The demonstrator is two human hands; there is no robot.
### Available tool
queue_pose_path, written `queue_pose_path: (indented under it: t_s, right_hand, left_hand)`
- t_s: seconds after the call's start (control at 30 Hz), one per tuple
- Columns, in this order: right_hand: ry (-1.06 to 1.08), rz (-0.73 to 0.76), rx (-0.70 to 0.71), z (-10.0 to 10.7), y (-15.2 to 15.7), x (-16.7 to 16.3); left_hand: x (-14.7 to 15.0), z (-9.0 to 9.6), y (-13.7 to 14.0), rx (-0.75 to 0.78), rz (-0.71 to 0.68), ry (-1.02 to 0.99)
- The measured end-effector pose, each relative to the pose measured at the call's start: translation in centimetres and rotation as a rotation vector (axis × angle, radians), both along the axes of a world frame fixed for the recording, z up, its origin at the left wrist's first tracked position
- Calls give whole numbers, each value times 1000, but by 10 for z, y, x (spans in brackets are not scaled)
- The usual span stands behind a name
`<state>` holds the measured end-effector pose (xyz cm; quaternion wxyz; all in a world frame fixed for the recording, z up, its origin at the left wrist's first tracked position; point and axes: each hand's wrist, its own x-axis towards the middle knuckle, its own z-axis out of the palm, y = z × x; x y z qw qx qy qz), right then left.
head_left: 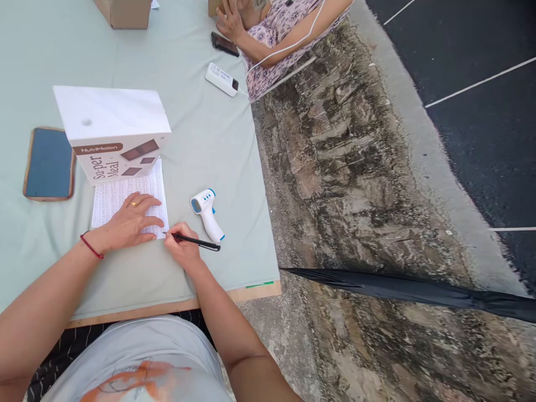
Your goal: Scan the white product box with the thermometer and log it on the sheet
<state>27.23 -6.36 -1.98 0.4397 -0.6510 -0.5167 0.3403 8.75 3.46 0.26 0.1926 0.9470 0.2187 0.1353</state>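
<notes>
My left hand (133, 223) lies spread on a sheet of paper (109, 200) covered in dense rows of small writing. A ring and a red cord bracelet are on that hand and wrist. My right hand (182, 245) grips a black pen (196, 241), its tip at the paper's lower right corner. Over the paper's far edge stands a white box (125, 162) printed "NutriMotion Super Meal", hiding part of the sheet. To the right of my right hand lies a white and blue infrared thermometer (208, 215), apart from it.
A tablet or phone in a brown case (49, 163) lies at the left on the pale green tablecloth (188, 156). Farther off are a white device with a cable (221, 79), a black phone (225, 43), a cardboard box (129, 14) and another person's hand (231, 22). The table edge (268, 290) drops to rough ground.
</notes>
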Motion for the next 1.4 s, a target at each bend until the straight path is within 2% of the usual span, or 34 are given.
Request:
queue_pose_path:
  t_s: [0.37,0.77,1.4]
  right_hand:
    - [-7,13,16,0,0,2]
    - [11,-59,-3,-3,0,1]
    - [2,-52,17,-5,0,2]
  left_hand:
    - [-1,0,1,-25,2,-15]
    - [0,3,0,-27,2,-10]
    - [-1,2,1,-32,0,-27]
